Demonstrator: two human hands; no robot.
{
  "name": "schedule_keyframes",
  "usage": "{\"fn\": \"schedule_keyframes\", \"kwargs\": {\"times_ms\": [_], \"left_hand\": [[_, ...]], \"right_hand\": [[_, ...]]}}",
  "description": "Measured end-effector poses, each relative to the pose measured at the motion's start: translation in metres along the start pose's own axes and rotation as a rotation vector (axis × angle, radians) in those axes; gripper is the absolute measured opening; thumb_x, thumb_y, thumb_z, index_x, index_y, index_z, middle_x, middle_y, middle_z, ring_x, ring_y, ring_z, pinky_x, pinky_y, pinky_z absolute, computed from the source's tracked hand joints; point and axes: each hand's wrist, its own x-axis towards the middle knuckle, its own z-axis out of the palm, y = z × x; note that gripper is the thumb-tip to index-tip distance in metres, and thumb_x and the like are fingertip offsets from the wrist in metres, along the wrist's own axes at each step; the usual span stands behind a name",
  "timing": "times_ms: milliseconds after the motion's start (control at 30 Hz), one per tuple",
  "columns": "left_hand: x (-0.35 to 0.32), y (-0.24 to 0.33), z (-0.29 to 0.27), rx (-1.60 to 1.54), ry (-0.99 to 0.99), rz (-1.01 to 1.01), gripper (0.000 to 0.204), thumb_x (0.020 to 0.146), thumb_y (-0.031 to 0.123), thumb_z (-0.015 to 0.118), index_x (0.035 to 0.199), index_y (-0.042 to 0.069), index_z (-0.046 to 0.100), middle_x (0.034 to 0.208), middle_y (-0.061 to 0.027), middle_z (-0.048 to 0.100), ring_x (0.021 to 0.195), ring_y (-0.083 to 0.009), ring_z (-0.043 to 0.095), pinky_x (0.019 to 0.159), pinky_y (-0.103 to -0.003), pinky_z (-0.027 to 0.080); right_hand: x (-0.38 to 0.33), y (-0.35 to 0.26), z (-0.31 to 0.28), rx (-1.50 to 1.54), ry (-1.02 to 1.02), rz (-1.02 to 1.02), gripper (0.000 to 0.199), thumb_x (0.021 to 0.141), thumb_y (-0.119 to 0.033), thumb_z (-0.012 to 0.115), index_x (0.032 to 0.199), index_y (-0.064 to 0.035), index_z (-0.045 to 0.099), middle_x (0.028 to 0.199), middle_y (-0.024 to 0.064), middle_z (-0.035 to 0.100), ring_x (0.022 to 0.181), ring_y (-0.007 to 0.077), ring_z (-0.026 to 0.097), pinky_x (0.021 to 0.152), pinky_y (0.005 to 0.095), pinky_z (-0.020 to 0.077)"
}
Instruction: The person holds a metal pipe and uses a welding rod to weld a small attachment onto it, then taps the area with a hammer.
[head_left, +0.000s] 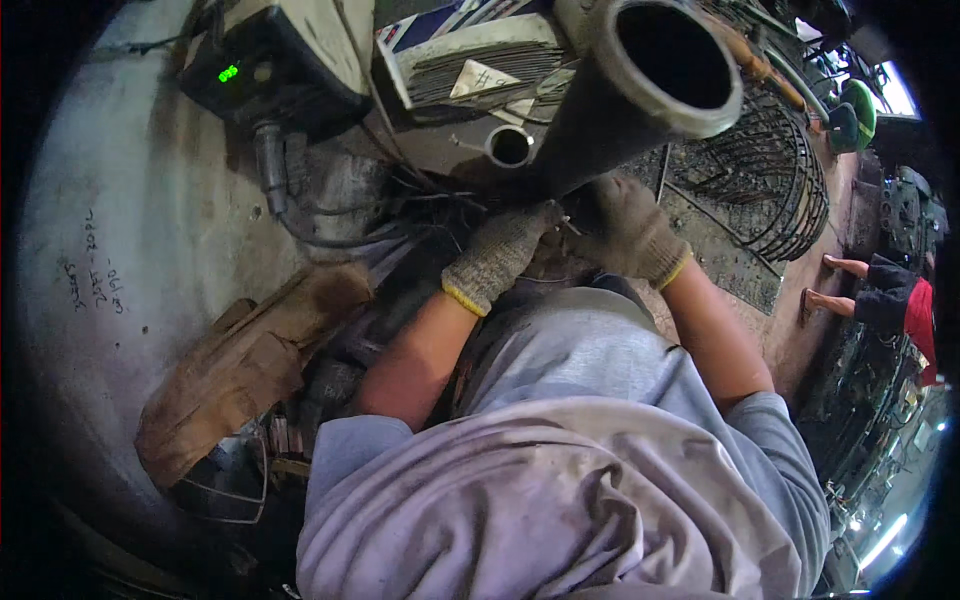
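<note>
Head view: left hand (508, 245) and right hand (632, 228) are near the lower end of 1 big pipe (608, 118); whether they grip, I cannot tell.

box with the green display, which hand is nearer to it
Left. The left hand is below and right of the box in view; the right hand is farther right, by the large pipe.

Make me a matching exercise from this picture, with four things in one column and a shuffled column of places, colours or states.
Column one
1. Left hand
2. Large pipe
3. Box display
4. Other person

Column two
A. Lit green
B. At the far right, partly in red
C. In a knitted glove with a yellow cuff
D. Round, open-ended, right of top centre

Pairs: 1-C, 2-D, 3-A, 4-B
</note>
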Motion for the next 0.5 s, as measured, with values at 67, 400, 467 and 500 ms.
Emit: {"fn": "schedule_keyframes", "kwargs": {"times_ms": [67, 400, 467, 500], "left_hand": [[-0.002, 0.005, 0.004, -0.054, 0.003, -0.086, 0.04, 0.102, 0.038, 0.049, 0.114, 0.005, 0.069, 0.111, -0.0195, 0.069, 0.101, -0.0347, 0.066, 0.091, -0.041, 0.051], [0.012, -0.052, 0.025, -0.238, 0.191, 0.065, 0.032, 0.097, 0.03, 0.059, 0.116, 0.005, 0.064, 0.104, -0.01, 0.068, 0.091, -0.0229, 0.063, 0.075, -0.035, 0.05], [0.005, -0.046, 0.021, 0.048, 0.202, 0.263, 0.031, 0.093, 0.027, 0.064, 0.116, 0.006, 0.065, 0.11, -0.0159, 0.067, 0.104, -0.0327, 0.062, 0.09, -0.043, 0.048], [0.005, -0.038, 0.022, 0.12, 0.192, 0.323, 0.031, 0.092, 0.026, 0.065, 0.116, 0.006, 0.065, 0.111, -0.0173, 0.067, 0.107, -0.0351, 0.061, 0.094, -0.045, 0.047]], "right_hand": [[0.0, 0.007, 0.004, -0.108, 0.08, -0.121, 0.08, 0.075, -0.036, 0.078, 0.139, -0.0006, 0.046, 0.113, 0.0241, 0.065, 0.106, 0.0397, 0.064, 0.092, 0.0456, 0.0518], [0.006, 0.008, -0.011, 0.046, -0.027, -0.035, 0.087, 0.072, -0.041, 0.078, 0.14, 0.0009, 0.042, 0.113, 0.0248, 0.065, 0.105, 0.0426, 0.063, 0.093, 0.0476, 0.0505], [0.01, 0.012, -0.017, 0.023, -0.073, -0.052, 0.085, 0.074, -0.04, 0.077, 0.141, 0.0004, 0.042, 0.116, 0.024, 0.064, 0.105, 0.0412, 0.063, 0.092, 0.048, 0.0504], [0.01, 0.016, -0.019, 0.017, -0.141, -0.081, 0.083, 0.076, -0.039, 0.075, 0.142, 0.0, 0.042, 0.119, 0.0233, 0.063, 0.106, 0.0398, 0.063, 0.091, 0.0483, 0.0503]]}}
